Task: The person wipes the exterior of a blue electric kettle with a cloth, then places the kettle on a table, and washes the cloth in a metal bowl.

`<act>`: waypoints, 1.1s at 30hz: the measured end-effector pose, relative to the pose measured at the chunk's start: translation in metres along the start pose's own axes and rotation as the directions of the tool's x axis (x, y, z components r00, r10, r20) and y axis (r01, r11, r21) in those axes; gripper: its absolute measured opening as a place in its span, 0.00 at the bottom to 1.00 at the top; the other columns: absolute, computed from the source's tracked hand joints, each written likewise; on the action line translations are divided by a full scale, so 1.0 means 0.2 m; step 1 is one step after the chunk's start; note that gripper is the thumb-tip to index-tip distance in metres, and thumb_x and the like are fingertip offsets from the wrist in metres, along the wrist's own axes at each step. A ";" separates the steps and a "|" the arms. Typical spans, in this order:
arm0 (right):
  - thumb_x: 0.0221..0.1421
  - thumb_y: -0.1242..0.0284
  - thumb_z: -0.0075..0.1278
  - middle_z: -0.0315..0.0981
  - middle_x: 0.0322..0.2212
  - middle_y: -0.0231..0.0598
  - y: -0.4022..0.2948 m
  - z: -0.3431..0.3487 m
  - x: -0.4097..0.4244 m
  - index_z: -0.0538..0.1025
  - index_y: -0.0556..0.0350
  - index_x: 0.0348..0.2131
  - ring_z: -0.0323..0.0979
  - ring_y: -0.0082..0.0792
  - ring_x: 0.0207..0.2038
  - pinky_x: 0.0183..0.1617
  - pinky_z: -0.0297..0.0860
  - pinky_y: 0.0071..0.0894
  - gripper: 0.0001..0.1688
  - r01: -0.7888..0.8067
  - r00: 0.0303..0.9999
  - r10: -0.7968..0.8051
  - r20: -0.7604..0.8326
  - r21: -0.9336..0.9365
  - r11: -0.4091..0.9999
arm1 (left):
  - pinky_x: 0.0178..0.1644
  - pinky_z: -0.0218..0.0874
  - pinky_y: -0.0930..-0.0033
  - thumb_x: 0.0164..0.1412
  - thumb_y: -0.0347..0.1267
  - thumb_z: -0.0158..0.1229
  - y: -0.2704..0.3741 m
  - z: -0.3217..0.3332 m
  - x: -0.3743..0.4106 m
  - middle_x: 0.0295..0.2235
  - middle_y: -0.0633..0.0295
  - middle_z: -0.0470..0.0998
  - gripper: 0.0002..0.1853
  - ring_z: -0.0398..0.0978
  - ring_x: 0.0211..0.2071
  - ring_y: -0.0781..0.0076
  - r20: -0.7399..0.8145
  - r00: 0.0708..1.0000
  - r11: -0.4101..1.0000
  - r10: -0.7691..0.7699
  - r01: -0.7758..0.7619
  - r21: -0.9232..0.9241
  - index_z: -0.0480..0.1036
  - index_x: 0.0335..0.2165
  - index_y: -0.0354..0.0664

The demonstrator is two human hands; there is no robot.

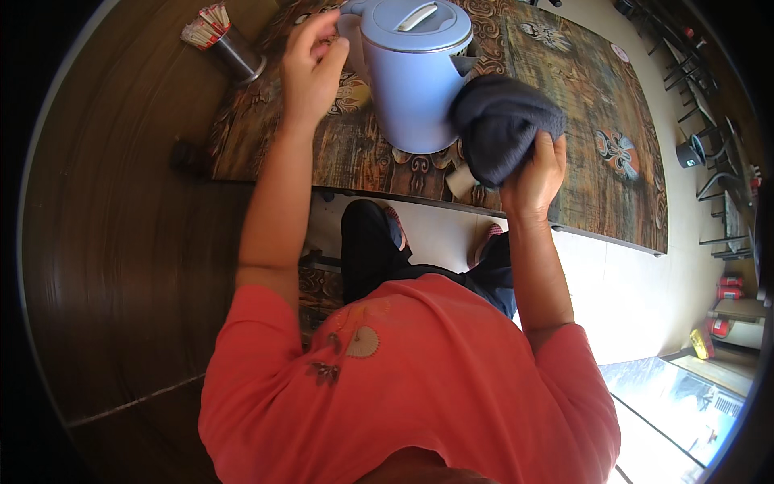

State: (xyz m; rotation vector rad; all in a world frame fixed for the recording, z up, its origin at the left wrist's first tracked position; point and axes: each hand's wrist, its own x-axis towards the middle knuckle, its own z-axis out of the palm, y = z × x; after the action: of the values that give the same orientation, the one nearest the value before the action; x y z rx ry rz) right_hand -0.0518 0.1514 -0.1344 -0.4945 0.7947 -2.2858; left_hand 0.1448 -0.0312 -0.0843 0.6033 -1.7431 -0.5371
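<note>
A pale blue kettle (414, 91) with a lidded top stands upright on the wooden table (363, 154), its spout pointing right. Beside its handle (355, 39) is my left hand (314, 66), thumb and fingers curved and apart, with nothing visibly held. My right hand (535, 169) grips a bunched dark grey cloth (505, 127) at the kettle's right side, below the spout. The cloth hides part of the tabletop and overlaps the kettle's edge in view; whether they touch, I cannot tell. A small beige piece (461, 181), unclear in kind, lies by the table's near edge.
A metal cup (239, 57) of paper-wrapped sticks (208, 27) stands at the table's left end, near a dark wood-look panel (121, 212). Painted mask designs (617, 154) decorate the tabletop. Farther right are a dark bucket (690, 151), metal-legged furniture and red canisters (730, 292).
</note>
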 end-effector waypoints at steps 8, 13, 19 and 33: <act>0.37 0.76 0.61 0.56 0.45 0.53 0.25 0.08 0.01 0.67 0.54 0.43 0.56 0.53 0.47 0.50 0.57 0.46 0.31 0.740 0.657 -0.313 0.686 -0.666 0.092 | 0.53 0.56 0.63 0.50 0.23 0.56 -0.16 0.07 0.30 0.47 0.49 0.68 0.22 0.65 0.50 0.56 0.422 0.896 0.940 0.142 -0.255 0.226 0.64 0.46 0.39; 0.38 0.82 0.53 0.62 0.38 0.52 0.38 -0.15 0.05 0.71 0.56 0.38 0.61 0.56 0.43 0.50 0.58 0.47 0.22 0.726 0.686 -0.148 0.713 -0.684 0.070 | 0.52 0.55 0.57 0.44 0.18 0.53 -0.19 0.04 0.28 0.42 0.47 0.68 0.24 0.64 0.46 0.49 0.331 0.885 0.885 0.328 -0.411 0.221 0.62 0.44 0.39; 0.42 0.79 0.51 0.69 0.32 0.50 0.39 -0.26 0.20 0.71 0.61 0.36 0.67 0.51 0.36 0.43 0.64 0.40 0.16 0.378 0.924 -0.106 0.368 -0.921 0.091 | 0.52 0.56 0.57 0.44 0.22 0.49 0.00 0.01 0.11 0.45 0.43 0.65 0.27 0.62 0.50 0.47 0.261 0.965 0.886 -0.013 -0.110 0.451 0.60 0.48 0.36; 0.41 0.77 0.55 0.63 0.35 0.54 0.39 -0.04 0.08 0.69 0.63 0.38 0.65 0.57 0.37 0.41 0.65 0.43 0.21 0.622 0.765 -0.328 0.554 -0.768 0.153 | 0.32 0.65 0.76 0.49 0.35 0.63 0.05 0.05 -0.14 0.33 0.61 0.74 0.27 0.71 0.29 0.78 0.034 0.968 0.935 -0.248 0.249 -0.252 0.66 0.46 0.32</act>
State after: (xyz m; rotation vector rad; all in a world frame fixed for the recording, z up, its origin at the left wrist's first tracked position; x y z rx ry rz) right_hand -0.0306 0.0973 -0.1899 -1.8060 2.0837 -1.8837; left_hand 0.1398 -0.0057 -0.1008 0.6427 -1.5748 -0.9245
